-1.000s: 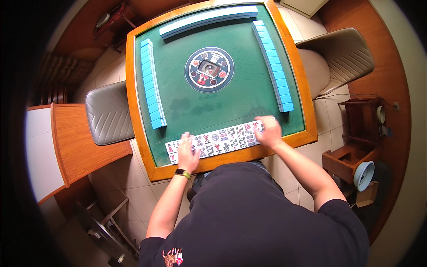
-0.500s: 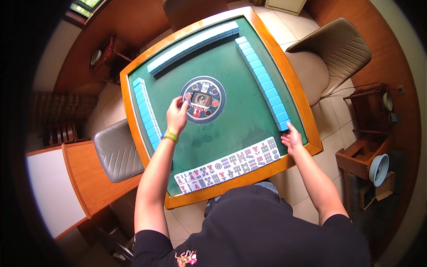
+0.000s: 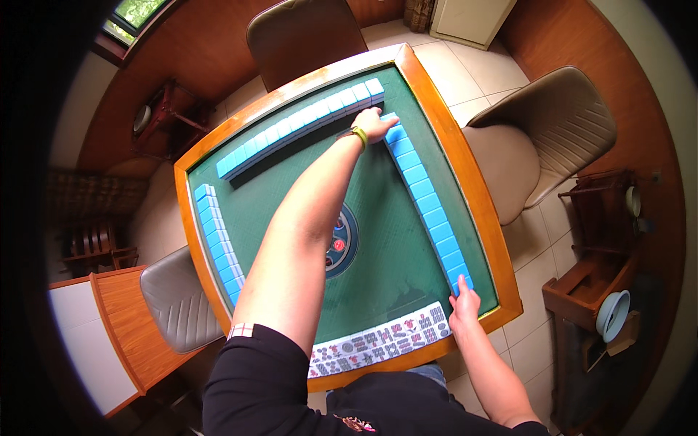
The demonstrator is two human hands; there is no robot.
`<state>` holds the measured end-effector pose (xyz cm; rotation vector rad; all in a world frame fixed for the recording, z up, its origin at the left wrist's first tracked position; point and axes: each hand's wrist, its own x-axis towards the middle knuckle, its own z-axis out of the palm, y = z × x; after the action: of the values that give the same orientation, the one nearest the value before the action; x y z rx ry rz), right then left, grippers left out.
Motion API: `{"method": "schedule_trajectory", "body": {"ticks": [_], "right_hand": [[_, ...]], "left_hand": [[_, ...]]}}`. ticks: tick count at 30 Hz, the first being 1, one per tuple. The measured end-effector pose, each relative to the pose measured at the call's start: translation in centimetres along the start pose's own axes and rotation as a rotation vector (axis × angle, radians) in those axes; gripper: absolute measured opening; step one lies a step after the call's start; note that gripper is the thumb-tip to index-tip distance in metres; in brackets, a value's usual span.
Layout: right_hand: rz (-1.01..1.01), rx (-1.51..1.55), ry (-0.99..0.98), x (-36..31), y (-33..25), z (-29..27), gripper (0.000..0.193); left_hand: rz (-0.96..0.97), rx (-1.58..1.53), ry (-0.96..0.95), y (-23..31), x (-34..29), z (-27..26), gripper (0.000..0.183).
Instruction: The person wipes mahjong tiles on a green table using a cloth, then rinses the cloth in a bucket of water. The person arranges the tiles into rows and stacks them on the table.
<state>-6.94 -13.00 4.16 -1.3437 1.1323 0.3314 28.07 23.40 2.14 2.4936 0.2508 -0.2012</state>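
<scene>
A long row of blue-backed mahjong tiles [image 3: 429, 202] runs along the right side of the green table top [image 3: 385, 240]. At its far end is my left hand [image 3: 373, 125], thumb apart from the fingers and touching the end tile. My right hand [image 3: 465, 301] is closed at the near end, its thumb up against the last tile; the other fingers are partly hidden. Along the near edge lie two lines of face-up mahjong tiles [image 3: 382, 343], their left end covered by my left sleeve. My left forearm hides much of the round centre dial [image 3: 349, 240].
Another wall of blue-backed tiles [image 3: 298, 123] stands at the far side, and one [image 3: 218, 236] at the left. A raised wooden rim [image 3: 476, 196] borders the table. Chairs [image 3: 542, 138] stand around it. Lower right is a brown wooden stand [image 3: 578, 294] with a pale-blue basin [image 3: 613, 316].
My left hand has moved from the centre dial to the far end of the right-hand tile row. My right hand stays at the near end, its fingers closer together. The view has shifted.
</scene>
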Motion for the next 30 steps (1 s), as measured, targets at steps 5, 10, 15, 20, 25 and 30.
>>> {"method": "schedule_trajectory", "body": {"ticks": [5,10,15,20,25,30], "right_hand": [[-0.053,-0.033,0.13,0.4,-0.2,0.2,0.029],[-0.133,-0.099,0.147,0.0,-0.9,0.1,0.031],[-0.246,-0.274,0.098,1.3,-1.0,-1.6,0.027],[-0.394,-0.488,0.006,2.1,-2.6,-2.9,0.031],[-0.488,-0.694,-0.148,3.5,-5.3,-3.2,0.03],[-0.577,-0.938,-0.33,4.5,-8.3,-1.5,0.03]], "left_hand": [[0.056,0.034,0.022,2.1,-0.4,2.2,0.08],[0.052,-0.033,0.151,-0.3,-2.6,2.4,0.077],[0.024,-0.012,0.268,-3.0,-6.3,2.1,0.072],[-0.123,-0.006,0.283,-6.8,-12.9,0.2,0.067],[-0.294,-0.025,0.425,-10.1,-22.2,-0.4,0.063],[-0.498,-0.081,0.579,-12.3,-32.8,0.3,0.061]]}}
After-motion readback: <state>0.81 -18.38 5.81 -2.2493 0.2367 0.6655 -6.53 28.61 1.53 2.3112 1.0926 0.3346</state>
